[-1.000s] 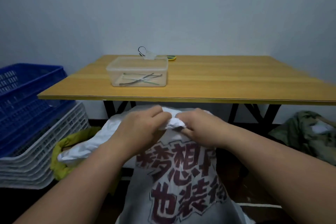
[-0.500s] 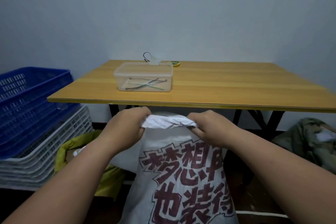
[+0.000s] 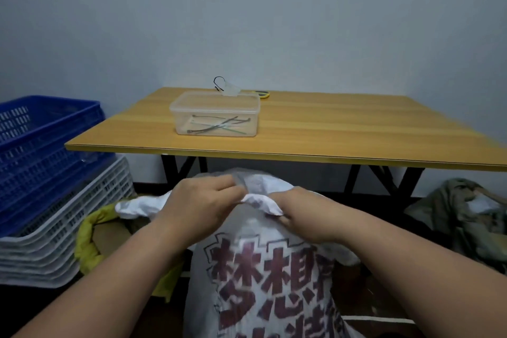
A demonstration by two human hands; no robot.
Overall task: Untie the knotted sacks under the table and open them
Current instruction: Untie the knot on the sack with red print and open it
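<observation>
- A white sack (image 3: 263,282) with dark red printing stands on the floor in front of the desk (image 3: 343,129), its top just below the near edge.
- The left hand (image 3: 200,206) pinches the sack's bunched top, fingers curled.
- The right hand (image 3: 304,214) grips the crumpled fabric just beside it.
- A yellow-green bag (image 3: 90,241) sits left of the sack; stacked white and blue crates (image 3: 41,173) stand further left.
- On the desk rests a clear plastic box (image 3: 215,114).
</observation>
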